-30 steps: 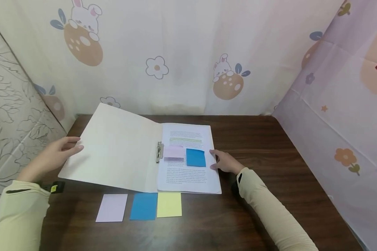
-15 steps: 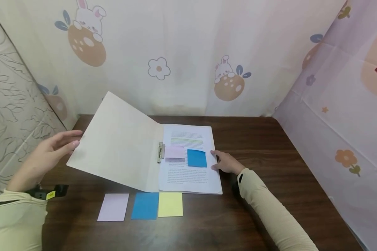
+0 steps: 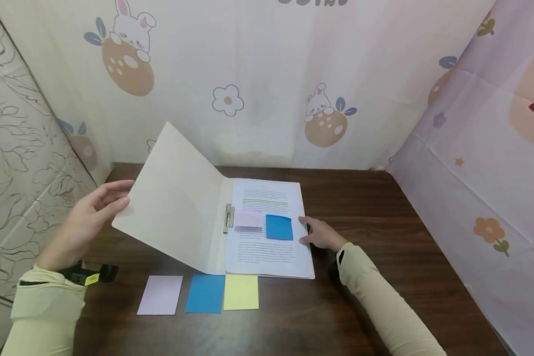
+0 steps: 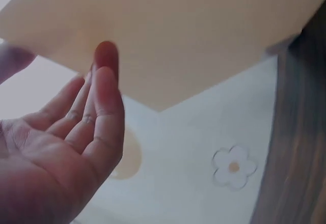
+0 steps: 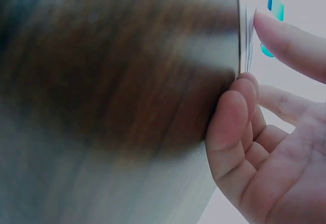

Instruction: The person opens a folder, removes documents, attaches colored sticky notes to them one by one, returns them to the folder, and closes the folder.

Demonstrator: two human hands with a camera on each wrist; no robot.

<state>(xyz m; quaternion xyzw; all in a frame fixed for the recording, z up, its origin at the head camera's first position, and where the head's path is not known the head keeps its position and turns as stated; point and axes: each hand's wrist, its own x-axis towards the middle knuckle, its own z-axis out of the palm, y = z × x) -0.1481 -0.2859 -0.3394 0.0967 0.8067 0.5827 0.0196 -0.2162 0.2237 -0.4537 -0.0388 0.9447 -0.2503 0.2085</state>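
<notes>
A white file folder (image 3: 173,202) lies open, its left cover raised at a slant. My left hand (image 3: 86,217) is at the cover's outer edge; the left wrist view shows its long fingers (image 4: 107,102) fairly straight against the outer face. At the right edge, my right hand (image 3: 322,233) pinches the folder, thumb above and fingers (image 5: 227,119) at the edge below. Printed pages (image 3: 262,257) with a green highlighted line lie beside a metal clip (image 3: 228,218). A pale purple sticky note (image 3: 248,218) and a blue sticky note (image 3: 279,227) sit on the top page.
On the dark wooden table (image 3: 360,193), in front of the folder, lie a purple square (image 3: 160,295), a blue square (image 3: 205,294) and a yellow square (image 3: 241,292) of note paper. Patterned curtains (image 3: 267,99) stand behind and at both sides.
The folder's left cover has risen from a low slant to a steeper one, swinging right. My left hand has moved right and up with it. The right hand stays at the folder's right edge.
</notes>
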